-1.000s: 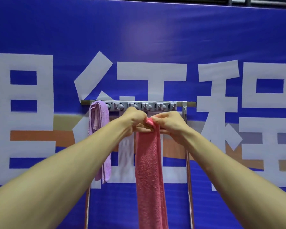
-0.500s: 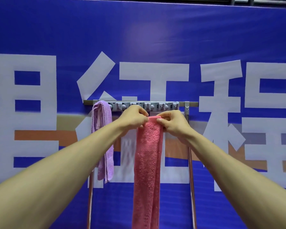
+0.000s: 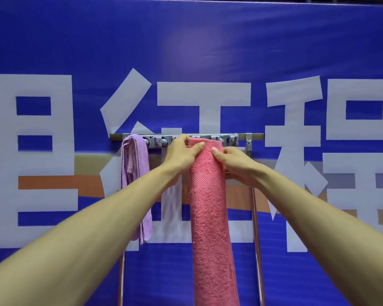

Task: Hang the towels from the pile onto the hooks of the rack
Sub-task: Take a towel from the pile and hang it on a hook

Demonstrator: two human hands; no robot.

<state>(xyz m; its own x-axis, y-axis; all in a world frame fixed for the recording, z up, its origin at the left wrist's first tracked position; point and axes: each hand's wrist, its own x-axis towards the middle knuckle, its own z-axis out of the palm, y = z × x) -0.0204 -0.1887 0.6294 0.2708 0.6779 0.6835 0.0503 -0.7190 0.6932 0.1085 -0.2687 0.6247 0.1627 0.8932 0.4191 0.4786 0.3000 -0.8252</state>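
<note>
Head view shows both hands up at the rack, close together, with only the pink towel between them. The left hand (image 3: 181, 155) grips the top fold of the pink towel (image 3: 210, 217), with its fingers curled over the top and its thumb pressed on the front. The right hand (image 3: 232, 162) pinches the other side, thumb in front and fingers tucked behind. I think two hands hold it this way to keep the fold wide and flat while it goes over a hook. The towel's top sits right against the gray strip of hooks (image 3: 155, 141), near the middle of the rack (image 3: 255, 136), and the rest hangs straight down. I cannot tell if a hook has caught it yet, because the hands and the cloth hide that spot. A purple towel (image 3: 135, 173) already hangs at the left end of the rack, so one towel looks done and this one is next. The pile is not in view. Behind it all is a big blue banner (image 3: 186, 40) with white letters.
</note>
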